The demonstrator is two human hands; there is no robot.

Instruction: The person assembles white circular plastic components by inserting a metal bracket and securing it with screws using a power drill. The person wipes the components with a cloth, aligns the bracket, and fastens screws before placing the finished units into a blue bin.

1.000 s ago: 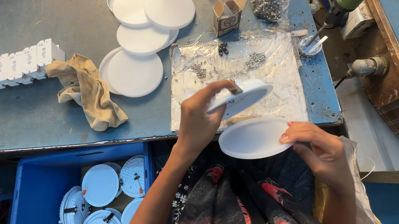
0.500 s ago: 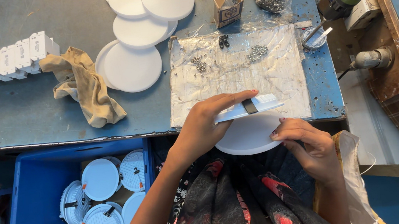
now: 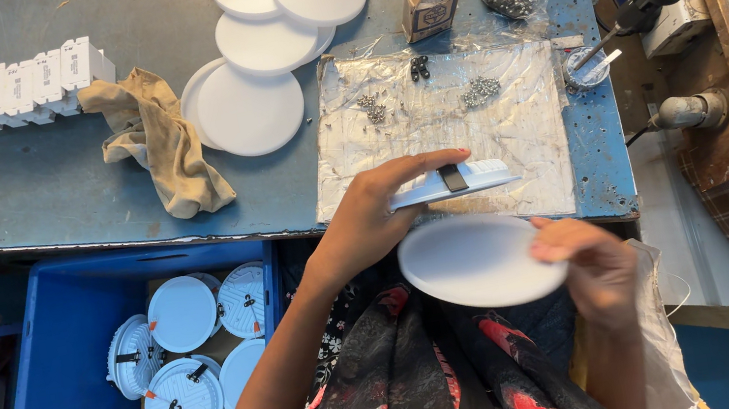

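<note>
The white round cover point(image 3: 479, 259) now sits lower over my lap, pinched in my right hand point(image 3: 596, 269), while my left hand point(image 3: 377, 217) grips the lamp shell point(image 3: 451, 184) apart above it, at the table point(image 3: 31, 183) edge.

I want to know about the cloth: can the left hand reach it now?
Probably not at once. The left hand holds a white housing, so it is busy. The cloth lies uncovered on the table, farther left.

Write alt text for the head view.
Left hand holds a white round housing edge-on, right hand a flat white disc, at a blue workbench with loose screws and stacked discs.
</note>
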